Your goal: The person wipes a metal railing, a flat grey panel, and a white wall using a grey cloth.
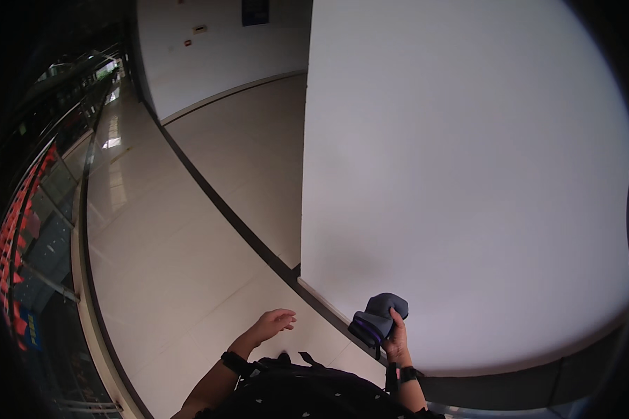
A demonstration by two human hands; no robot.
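Note:
A grey fabric item with a purple and black edge (380, 317), perhaps a folded cap or pouch, is held in my right hand (397, 338), the thumb lying over its grey side. It is close in front of the white wall. My left hand (277, 323) hangs over the tiled floor with its fingers slightly bent and apart, holding nothing. Black straps circle both wrists. Between my arms shows my dark patterned clothing (314, 393).
A white wall (451, 157) rises at the right, its corner beside a recess. A tiled corridor floor (188, 251) with a dark stripe runs ahead. Along the left stands a railing with glass panels (78, 230), with red flags or cloths (18, 235) beyond.

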